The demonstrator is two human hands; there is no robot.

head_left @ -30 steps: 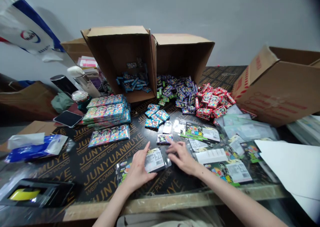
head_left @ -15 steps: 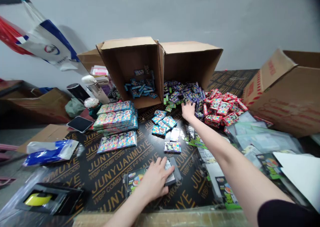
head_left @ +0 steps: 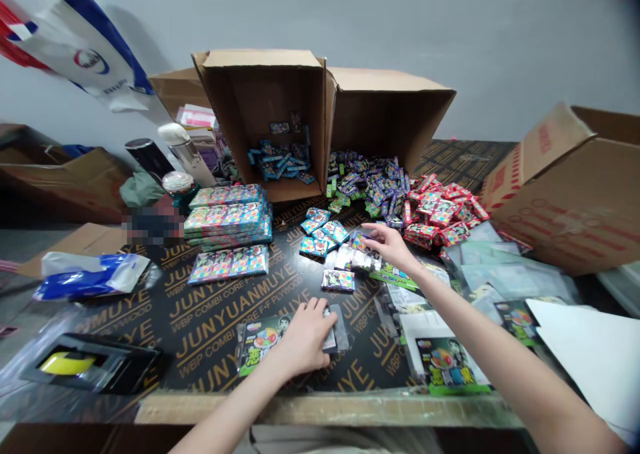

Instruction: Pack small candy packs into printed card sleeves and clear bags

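Pinched between my right hand's (head_left: pixel 389 242) thumb and fingers is a small purple candy box (head_left: pixel 359 242), just above the table near some white cards and clear wrappers. My left hand (head_left: pixel 306 339) lies over a clear plastic bag with a green and black printed card (head_left: pixel 261 341), its fingers curled on the bag's grey end (head_left: pixel 339 327). One dark, colourful box (head_left: pixel 338 281) lies ahead of this hand. Beyond it sits a small group of blue boxes (head_left: pixel 324 233). Purple and green boxes (head_left: pixel 383 184) spill from an open carton beside a heap of red boxes (head_left: pixel 443 209).
Two cardboard cartons (head_left: pixel 270 58) lie on their sides at the back; another carton (head_left: pixel 555 181) stands right. Wrapped multipacks (head_left: pixel 225 217) are stacked left, near bottles (head_left: pixel 187 154). A tape dispenser (head_left: pixel 90 364) is front left. Clear sleeves (head_left: pixel 515 271) and white sheets (head_left: pixel 590 347) cover the right.
My right hand has drawn back from the purple pile towards me, now with a purple box in its fingers. The left hand stays on the bag. The view has shifted slightly.
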